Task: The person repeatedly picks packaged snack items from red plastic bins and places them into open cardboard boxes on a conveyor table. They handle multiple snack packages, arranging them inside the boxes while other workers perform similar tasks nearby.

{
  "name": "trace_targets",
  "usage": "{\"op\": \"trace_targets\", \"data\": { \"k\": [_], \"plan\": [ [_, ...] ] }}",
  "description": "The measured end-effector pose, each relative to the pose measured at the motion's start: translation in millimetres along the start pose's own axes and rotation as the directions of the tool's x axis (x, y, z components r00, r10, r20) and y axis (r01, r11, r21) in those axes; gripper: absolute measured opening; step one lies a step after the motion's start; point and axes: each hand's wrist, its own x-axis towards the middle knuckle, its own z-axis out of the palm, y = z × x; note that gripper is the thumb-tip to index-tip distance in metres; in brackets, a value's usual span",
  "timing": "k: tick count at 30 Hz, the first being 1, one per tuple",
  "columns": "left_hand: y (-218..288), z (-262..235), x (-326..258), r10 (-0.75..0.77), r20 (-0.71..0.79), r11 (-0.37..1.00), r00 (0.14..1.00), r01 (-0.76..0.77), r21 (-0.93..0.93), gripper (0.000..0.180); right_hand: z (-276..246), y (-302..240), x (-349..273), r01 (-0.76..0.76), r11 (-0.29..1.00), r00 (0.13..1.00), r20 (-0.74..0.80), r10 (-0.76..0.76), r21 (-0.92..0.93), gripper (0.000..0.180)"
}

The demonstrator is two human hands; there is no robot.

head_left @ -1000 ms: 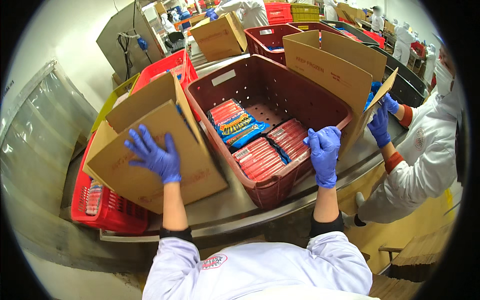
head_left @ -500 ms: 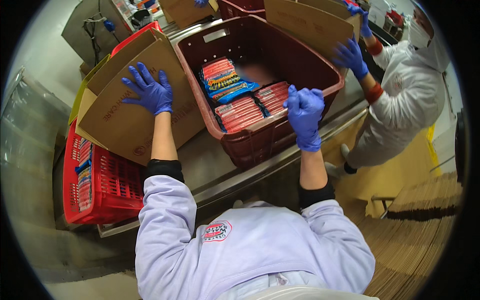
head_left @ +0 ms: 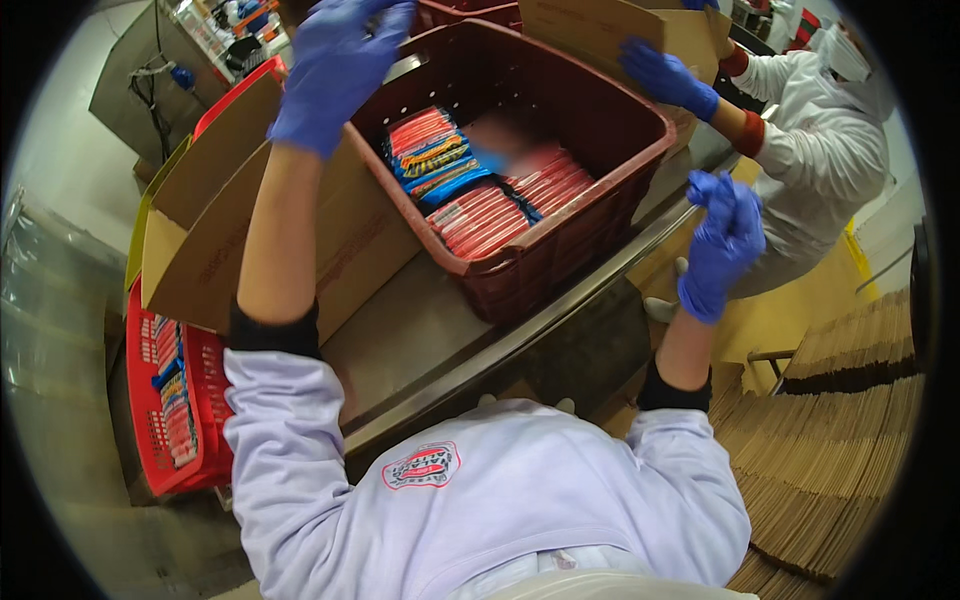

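Note:
My left hand point(head_left: 335, 70), in a blue glove, is raised with its fingers spread over the top flap of an open brown cardboard box point(head_left: 230, 260) standing on the steel table point(head_left: 420, 340). It holds nothing. Right of the box stands a dark red plastic crate point(head_left: 600, 215) with rows of red and blue flat packets point(head_left: 480, 210) on its bottom. My right hand point(head_left: 722, 245), also gloved in blue, hangs in the air past the table's edge, right of the crate, with its fingers up and empty.
A bright red basket point(head_left: 205, 400) with packets stands low at the left. A co-worker in white point(head_left: 830, 150) stands at the right, a gloved hand point(head_left: 665, 75) on another cardboard box point(head_left: 590, 30). Flat cardboard sheets point(head_left: 830, 470) are stacked at the lower right.
My left hand has lifted from the box's face up to its top flap. My right hand has left the crate's rim and moved right, off the table. The view tips further down.

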Motion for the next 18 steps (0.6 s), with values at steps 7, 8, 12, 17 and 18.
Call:
{"op": "trace_targets", "data": {
  "k": [7, 8, 12, 17, 18],
  "plan": [
    [2, 192, 39, -0.092, 0.877, 0.993, 0.472, -0.022, 0.116, 0.052, -133, 54, -42, 0.055, 0.874, 0.988, 0.155, 0.023, -0.483, 0.024],
    [0, 225, 20, -0.081, 0.913, 0.981, 0.4, -0.131, 0.144, 0.057, -158, 62, -52, 0.041, 0.82, 0.981, 0.18, 0.076, -0.571, 0.025],
    [-23, 307, -76, -0.242, 0.962, 0.953, 0.13, 0.221, 0.21, 0.074, -273, 96, -124, -0.206, 0.581, 0.927, 0.032, 0.373, -0.788, 0.027],
    [-31, 336, -144, -0.278, 0.953, 0.623, -0.12, 0.733, 0.274, 0.08, -337, 103, -157, -0.632, 0.354, 0.7, -0.312, 0.643, -0.689, 0.03],
    [-22, 326, -127, -0.22, 0.965, 0.554, -0.141, 0.796, 0.243, 0.073, -333, 109, -152, -0.676, 0.342, 0.668, -0.347, 0.658, -0.653, 0.03]
  ]
}}
